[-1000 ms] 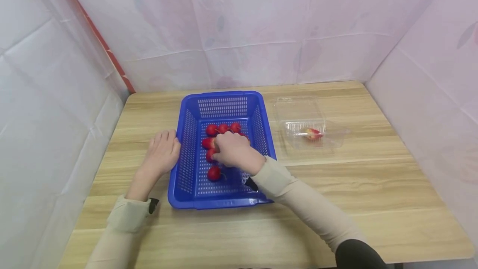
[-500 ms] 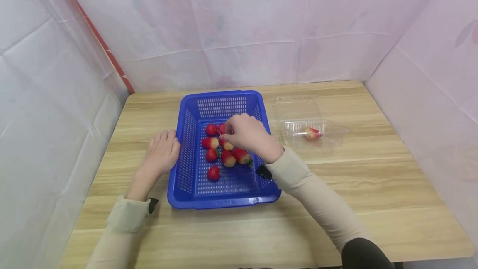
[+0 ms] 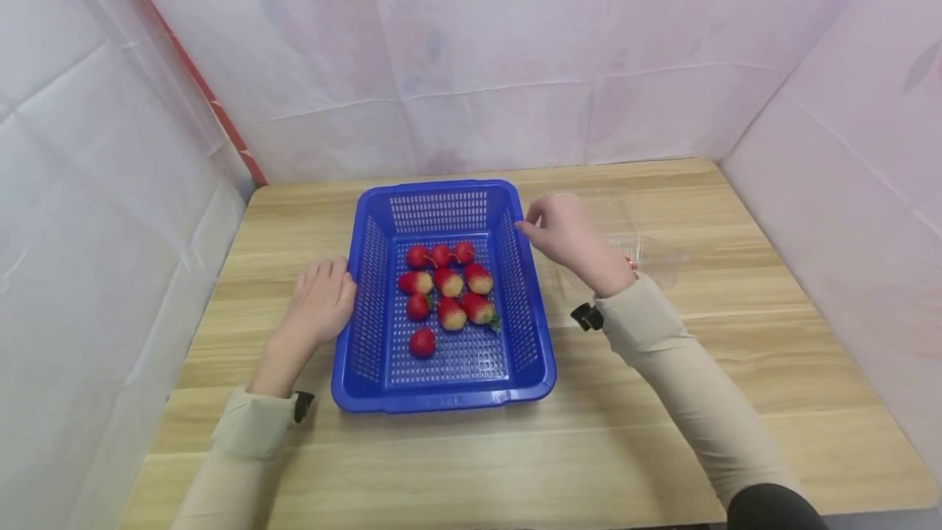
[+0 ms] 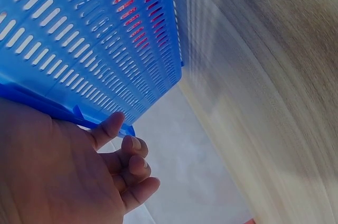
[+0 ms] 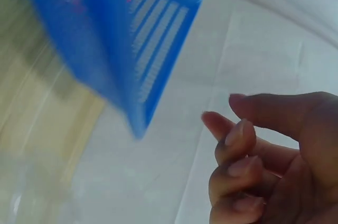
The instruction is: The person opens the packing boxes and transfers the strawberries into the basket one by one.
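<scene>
A blue plastic basket holds several red-and-yellow strawberries and round red cherries, laid roughly in rows. My left hand rests at the basket's left rim; in the left wrist view its loosely bent fingers lie beside that rim. Past the right rim, my right hand is raised in front of a clear plastic clamshell box, partly covering it. Nothing shows between its loosely curled fingers in the right wrist view. A bit of red fruit peeks out from behind this hand.
Everything stands on a light wooden table. Pale patterned cloth hangs behind it and along both sides. The clamshell's lid lies back toward the rear.
My right hand has come up out of the basket and moved right, over its rim toward the clear box. The fruit in the basket is uncovered. My left hand has stayed put.
</scene>
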Motion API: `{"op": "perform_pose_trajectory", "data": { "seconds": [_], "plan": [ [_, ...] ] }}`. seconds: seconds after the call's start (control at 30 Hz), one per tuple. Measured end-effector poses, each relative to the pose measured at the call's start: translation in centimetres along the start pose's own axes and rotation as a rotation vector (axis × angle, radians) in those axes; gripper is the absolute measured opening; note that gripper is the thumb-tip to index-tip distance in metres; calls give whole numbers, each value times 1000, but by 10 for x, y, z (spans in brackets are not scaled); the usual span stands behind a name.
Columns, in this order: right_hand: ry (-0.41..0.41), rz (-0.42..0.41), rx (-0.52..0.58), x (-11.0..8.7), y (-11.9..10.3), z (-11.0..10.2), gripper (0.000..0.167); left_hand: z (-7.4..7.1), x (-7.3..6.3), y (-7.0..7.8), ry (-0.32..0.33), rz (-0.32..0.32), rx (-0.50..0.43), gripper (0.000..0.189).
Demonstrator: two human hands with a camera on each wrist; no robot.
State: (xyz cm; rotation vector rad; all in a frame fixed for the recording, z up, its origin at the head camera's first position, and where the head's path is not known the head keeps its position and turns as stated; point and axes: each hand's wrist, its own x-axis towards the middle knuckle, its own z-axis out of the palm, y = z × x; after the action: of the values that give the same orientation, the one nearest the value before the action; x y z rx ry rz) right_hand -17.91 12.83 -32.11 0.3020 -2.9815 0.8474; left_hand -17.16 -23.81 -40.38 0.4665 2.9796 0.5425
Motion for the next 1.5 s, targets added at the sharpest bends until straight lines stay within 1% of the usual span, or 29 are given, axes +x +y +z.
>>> {"op": "perform_pose_trajectory", "data": {
  "seconds": [0.07,0.2,0.27,0.37,0.5,0.6,0.7,0.8,1.0,1.13,1.23,1.33,1.43,1.5],
  "plan": [
    [58,1,-41,0,14,-2,22,0,0,0,-2,-4,-1,35],
    [165,19,-59,-2,42,-10,24,1,0,0,-4,-4,4,36],
    [200,39,-60,-4,57,-15,25,2,1,1,-11,7,3,37],
    [187,82,-60,-7,76,-24,26,3,1,2,-10,21,2,37],
    [118,141,-46,-10,99,-31,26,4,1,1,2,17,-6,36],
    [82,163,-46,-12,116,-33,25,4,2,1,-1,11,-12,37],
    [44,179,-44,-15,128,-32,24,2,2,1,-7,10,-16,38],
    [10,203,-15,-21,135,-28,22,1,2,1,-12,2,-14,38],
    [-8,250,-18,-36,143,-16,20,0,3,1,-16,3,-5,37],
    [-47,301,39,-46,147,-7,27,1,2,1,-21,1,-1,37],
    [-69,322,89,-53,149,1,33,0,2,1,-23,0,-7,37],
    [-57,324,95,-59,150,7,32,0,2,1,-22,-1,-11,37],
    [-30,325,73,-64,149,12,29,1,2,1,-19,-4,-14,37],
    [-26,333,52,-66,148,15,31,1,2,0,-17,-4,-13,38]
  ]
}}
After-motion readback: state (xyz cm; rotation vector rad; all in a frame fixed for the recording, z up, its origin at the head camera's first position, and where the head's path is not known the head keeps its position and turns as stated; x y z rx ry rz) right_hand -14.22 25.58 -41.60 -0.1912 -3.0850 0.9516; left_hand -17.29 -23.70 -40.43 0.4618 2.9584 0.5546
